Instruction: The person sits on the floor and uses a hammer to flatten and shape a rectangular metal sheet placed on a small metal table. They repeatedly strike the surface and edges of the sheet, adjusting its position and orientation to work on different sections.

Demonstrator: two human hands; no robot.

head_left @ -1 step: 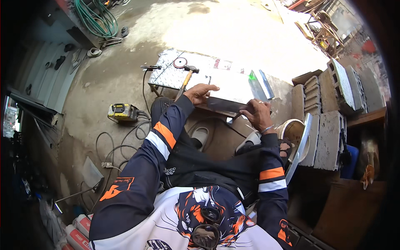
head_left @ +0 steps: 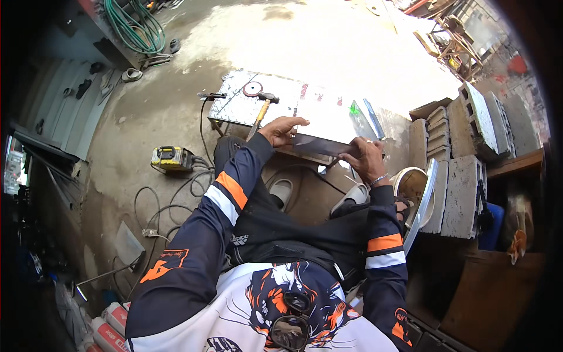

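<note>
A bent piece of sheet metal (head_left: 319,145) lies at the near edge of a low metal-topped bench (head_left: 226,110), its dark folded side facing me. My left hand (head_left: 281,131) grips its left end, thumb stretched along the top. At the right end, my right hand (head_left: 368,159) holds the near edge between thumb and fingers. Glare washes out the sheet's upper face, so its far outline is hard to see. Left of my left hand, a hammer (head_left: 265,107) with a yellowish handle rests on the bench. Beside its head is a round disc (head_left: 253,88).
A clamp (head_left: 212,95) with a cable sits at the bench's left end. On the floor stands a yellow-and-black machine (head_left: 170,158) amid looped cables. To the right are a bucket (head_left: 410,182), a long metal strip (head_left: 422,205) and concrete blocks (head_left: 463,193).
My right hand has shifted very slightly to the right, and the folded side of the sheet metal has tilted a little. My left hand keeps its place.
</note>
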